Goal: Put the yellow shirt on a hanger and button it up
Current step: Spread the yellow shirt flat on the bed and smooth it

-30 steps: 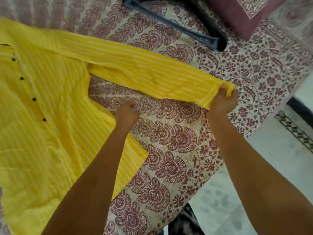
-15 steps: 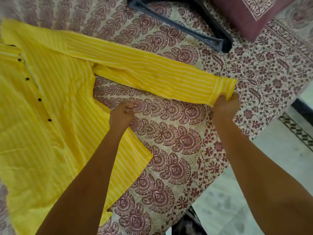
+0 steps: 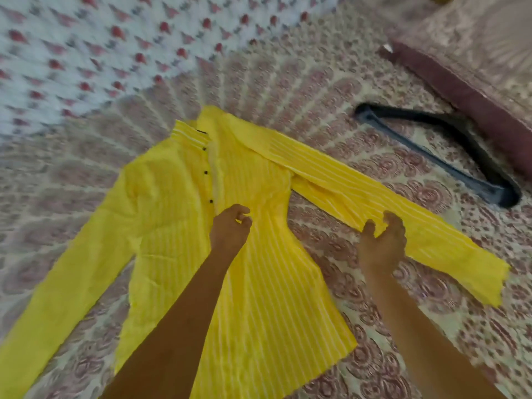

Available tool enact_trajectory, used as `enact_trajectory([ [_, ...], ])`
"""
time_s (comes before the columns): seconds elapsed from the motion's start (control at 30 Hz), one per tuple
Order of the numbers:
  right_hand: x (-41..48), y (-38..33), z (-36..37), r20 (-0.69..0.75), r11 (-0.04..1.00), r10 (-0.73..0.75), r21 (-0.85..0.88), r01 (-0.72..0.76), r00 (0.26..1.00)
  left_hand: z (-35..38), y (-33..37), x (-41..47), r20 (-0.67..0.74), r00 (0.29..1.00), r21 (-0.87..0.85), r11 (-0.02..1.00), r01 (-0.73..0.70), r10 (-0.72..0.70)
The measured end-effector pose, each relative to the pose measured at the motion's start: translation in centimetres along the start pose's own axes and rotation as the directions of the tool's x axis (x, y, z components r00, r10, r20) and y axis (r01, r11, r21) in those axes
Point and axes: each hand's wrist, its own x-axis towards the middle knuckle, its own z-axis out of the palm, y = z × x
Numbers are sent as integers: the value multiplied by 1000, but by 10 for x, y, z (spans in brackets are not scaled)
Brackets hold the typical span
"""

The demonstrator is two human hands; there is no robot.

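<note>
The yellow striped shirt lies flat and face up on the bed, collar at the far end, dark buttons down its placket, both sleeves spread out. My left hand sits over the shirt front just below the lowest button, fingers curled; whether it pinches cloth is unclear. My right hand is closed on the lower edge of the right sleeve, about halfway along, and the fabric bunches between thumb and fingers. A black hanger lies on the sheet beyond that sleeve, apart from the shirt.
The patterned maroon and cream bedsheet covers the bed. A maroon-edged pillow lies at the far right, right behind the hanger. A white cloth with red motifs fills the far left.
The view has pulled back and shows the whole shirt. My right hand slid from the cuff to mid-sleeve. My left hand left the shirt's side edge and moved onto the front.
</note>
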Motion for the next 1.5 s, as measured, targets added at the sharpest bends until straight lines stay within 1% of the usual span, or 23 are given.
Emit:
enact_trajectory([
  [0.1,-3,-41,34,82,995,-93,54,89,992,-26,-8,30,-48,999,4,1000,-12,13],
  [0.2,0,-77,75,152,975,-210,99,197,966,-45,-16,71,-91,995,-17,999,-36,35],
  [0.37,28,-114,140,249,952,-304,54,301,919,-54,-23,133,-84,995,-12,999,-47,46],
  [0.5,61,-135,184,270,944,-316,-1,329,909,-52,-22,186,-120,990,-18,997,-72,70],
  [0.6,89,-143,214,297,934,-320,-63,353,900,-46,-22,230,-149,989,-104,995,2,-17],
  [0.67,110,-147,235,324,919,-297,-157,360,898,-38,-23,263,-181,982,-161,987,24,-54],
  [0.7,118,-148,242,339,915,-276,-194,354,899,-36,-23,275,-197,979,-155,988,14,-45],
  [0.77,131,-150,254,359,906,-237,-253,339,903,-33,-20,301,-224,974,-77,997,-4,-13],
  [0.83,143,-150,262,349,886,-259,-285,366,901,-28,-18,326,-227,974,-30,1000,1,-8],
  [0.87,149,-149,265,342,885,-288,-261,385,894,-24,-18,337,-197,980,-36,999,20,-27],
  [0.97,171,-150,264,320,910,-391,-5,414,863,-25,-9,358,-98,989,-110,989,102,-113],
  [1.0,180,-152,263,310,907,-412,52,417,857,-26,-7,363,-72,991,-120,987,104,-113],
  [1.07,204,-157,262,299,896,-438,68,438,848,-28,-4,373,-53,997,-117,991,58,-64],
  [1.13,225,-168,263,321,889,-439,18,458,839,-30,0,381,-115,993,-141,990,10,-26],
  [1.2,239,-180,268,332,858,-455,-82,506,826,-30,9,386,-221,973,-213,977,22,-70],
  [1.23,243,-183,273,331,838,-467,-131,530,820,-28,13,389,-271,957,-221,974,44,-105],
  [1.27,245,-185,277,325,822,-474,-169,543,818,-26,17,390,-314,942,-192,980,58,-117],
  [1.3,245,-184,281,320,813,-473,-202,546,821,-21,19,390,-337,937,-130,990,48,-90],
  [1.33,243,-182,285,309,806,-469,-233,544,827,-17,21,387,-325,945,-82,997,12,-38],
  [1.4,234,-171,287,282,779,-489,-285,559,825,-5,17,381,-219,972,10,996,-86,86],
  [1.47,220,-157,283,287,716,-565,-295,633,773,2,10,370,-143,963,133,969,-210,228],
  [1.5,213,-147,279,296,686,-602,-283,670,741,4,5,363,-135,944,167,946,-279,302],
])
